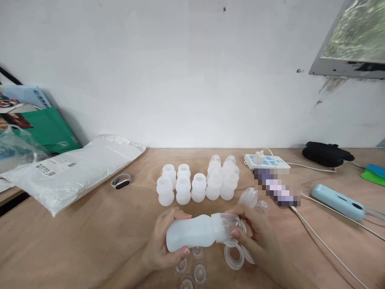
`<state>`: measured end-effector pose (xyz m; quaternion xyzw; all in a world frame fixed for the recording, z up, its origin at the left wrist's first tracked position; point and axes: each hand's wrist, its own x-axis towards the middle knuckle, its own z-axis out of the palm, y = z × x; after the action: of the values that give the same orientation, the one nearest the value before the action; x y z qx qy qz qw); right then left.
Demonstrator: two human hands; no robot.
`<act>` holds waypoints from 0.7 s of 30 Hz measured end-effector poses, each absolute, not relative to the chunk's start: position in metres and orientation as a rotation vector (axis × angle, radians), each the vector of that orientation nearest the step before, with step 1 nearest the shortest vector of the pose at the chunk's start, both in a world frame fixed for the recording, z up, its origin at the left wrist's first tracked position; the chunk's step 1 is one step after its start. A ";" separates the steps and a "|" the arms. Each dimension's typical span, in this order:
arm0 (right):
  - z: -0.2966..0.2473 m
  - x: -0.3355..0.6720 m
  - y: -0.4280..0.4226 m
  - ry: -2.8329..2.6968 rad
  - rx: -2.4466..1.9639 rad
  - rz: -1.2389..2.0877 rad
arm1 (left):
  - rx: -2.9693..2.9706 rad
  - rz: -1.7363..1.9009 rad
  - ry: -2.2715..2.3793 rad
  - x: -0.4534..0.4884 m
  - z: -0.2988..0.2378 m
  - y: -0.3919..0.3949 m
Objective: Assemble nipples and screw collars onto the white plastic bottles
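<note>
A frosted white baby bottle [192,232] lies sideways in the air between my hands. My left hand [164,241] wraps round its base end. On the other end sits a clear cap [230,226], and the fingers of my right hand [255,233] close round it. Below the bottle, several clear round nipples [199,272] rest on the table. White rings [234,257] lie under and beside my right hand, which partly hides them. Beyond my hands stand several open bottles [183,190], with several capped bottles [227,186] to their right.
Loose clear caps [249,197] lie right of the bottles. Farther right are a power strip [270,162], a blurred-out purple item [278,188], a light blue device [338,202] and cables. To the left lie a wristband [121,182] and a white plastic mailer [78,168]. A wall [186,80] rises behind.
</note>
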<state>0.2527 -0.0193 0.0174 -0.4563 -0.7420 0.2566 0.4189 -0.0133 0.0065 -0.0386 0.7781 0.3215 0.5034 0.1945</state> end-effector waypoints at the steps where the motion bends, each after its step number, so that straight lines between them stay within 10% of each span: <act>1: 0.018 0.253 -0.019 -1.883 -1.109 0.547 | 2.130 1.389 0.903 -0.014 -0.039 0.006; 21: 0.050 0.313 0.016 -1.275 -1.429 -0.106 | 1.941 1.448 0.895 -0.020 -0.033 0.012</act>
<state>0.3131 0.0158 0.0498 -0.6098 -0.5443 -0.0452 0.5744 -0.0198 0.0123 -0.0334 0.7226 0.3332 0.5391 0.2761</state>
